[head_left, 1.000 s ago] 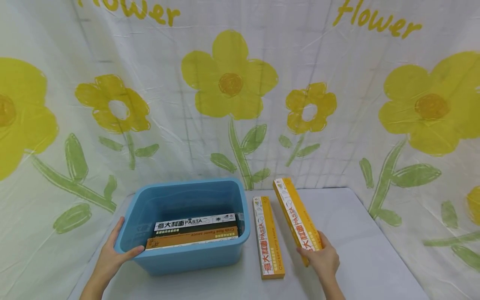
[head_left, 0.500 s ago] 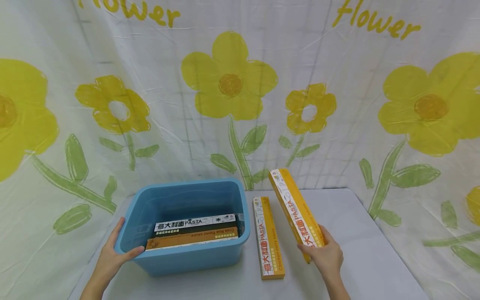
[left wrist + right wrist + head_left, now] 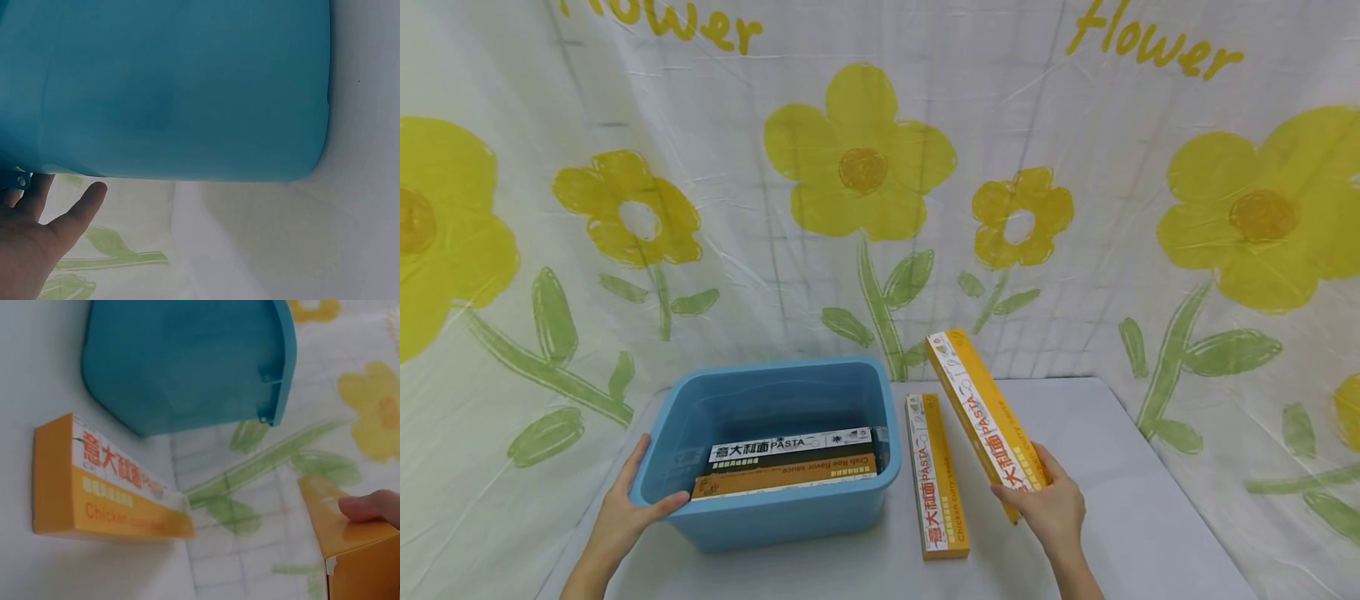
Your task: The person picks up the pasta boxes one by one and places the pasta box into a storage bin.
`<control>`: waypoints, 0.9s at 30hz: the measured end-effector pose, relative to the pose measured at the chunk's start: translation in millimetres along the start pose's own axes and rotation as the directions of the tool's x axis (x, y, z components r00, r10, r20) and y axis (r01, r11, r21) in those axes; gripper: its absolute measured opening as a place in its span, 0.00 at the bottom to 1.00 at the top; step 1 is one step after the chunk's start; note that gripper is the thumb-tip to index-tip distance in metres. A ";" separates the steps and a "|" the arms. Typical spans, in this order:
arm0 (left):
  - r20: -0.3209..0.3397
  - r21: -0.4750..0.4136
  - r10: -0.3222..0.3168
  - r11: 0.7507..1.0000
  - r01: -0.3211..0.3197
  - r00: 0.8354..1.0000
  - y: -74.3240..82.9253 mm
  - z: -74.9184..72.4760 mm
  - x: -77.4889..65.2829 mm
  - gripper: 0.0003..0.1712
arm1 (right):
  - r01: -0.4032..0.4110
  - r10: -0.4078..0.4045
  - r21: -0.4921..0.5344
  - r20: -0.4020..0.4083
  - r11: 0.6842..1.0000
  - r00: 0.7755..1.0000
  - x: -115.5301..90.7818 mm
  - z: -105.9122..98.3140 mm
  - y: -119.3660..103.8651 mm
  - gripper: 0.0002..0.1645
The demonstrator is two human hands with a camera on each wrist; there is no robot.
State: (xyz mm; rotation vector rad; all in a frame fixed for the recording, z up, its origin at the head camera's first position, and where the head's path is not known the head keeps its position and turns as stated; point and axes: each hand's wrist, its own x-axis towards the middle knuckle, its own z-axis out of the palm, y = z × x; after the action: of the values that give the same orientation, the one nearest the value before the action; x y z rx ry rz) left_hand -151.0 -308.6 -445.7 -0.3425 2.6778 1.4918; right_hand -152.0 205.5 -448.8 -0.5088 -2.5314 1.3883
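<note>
In the head view my left hand rests at the near left corner of a blue plastic bin, thumb over the front rim and fingers straight along the side. The left wrist view shows a finger stretched beside the bin's outer wall. My right hand grips the lower end of a yellow and white pasta box, its far end tilted up to the left. A matching chicken curry pasta box lies on the table to its left. Inside the bin lie a black and white pasta box and a brown crab roe one.
The pale table ends at a hanging white cloth printed with yellow flowers, which rises behind and at both sides. The lying pasta box sits between the bin and the held one.
My right hand has raised the pasta box slightly, and its far end has swung up and left toward the bin. The left hand and the bin stay in place.
</note>
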 end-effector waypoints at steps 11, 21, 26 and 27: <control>-0.006 0.000 0.015 1.000 -0.015 1.000 -0.3 0.4 -0.2 0.66 | 0.027 -0.029 0.031 0.050 0.999 0.998 -2.8 -0.5 -17.3 0.59; -0.005 -0.002 0.010 1.000 -0.010 1.000 -0.5 0.3 0.7 0.67 | 0.083 -0.088 0.052 0.098 0.995 0.991 -8.1 -0.7 -32.9 0.58; 0.001 -0.012 0.001 1.000 -0.001 1.000 -1.4 0.2 0.6 0.67 | 0.097 -0.105 0.073 0.129 0.993 0.986 -6.1 1.5 -36.1 0.57; 0.001 -0.016 0.001 1.000 -0.001 1.000 -1.6 0.2 0.4 0.67 | 0.095 -0.105 0.079 0.134 0.992 0.985 -5.5 2.0 -36.6 0.57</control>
State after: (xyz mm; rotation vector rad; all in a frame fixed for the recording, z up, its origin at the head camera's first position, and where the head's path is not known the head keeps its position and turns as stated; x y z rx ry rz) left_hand -151.1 -309.3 -447.2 -0.3414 2.6666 1.5135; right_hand -154.8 183.6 -419.1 -0.2775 -2.5624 1.5197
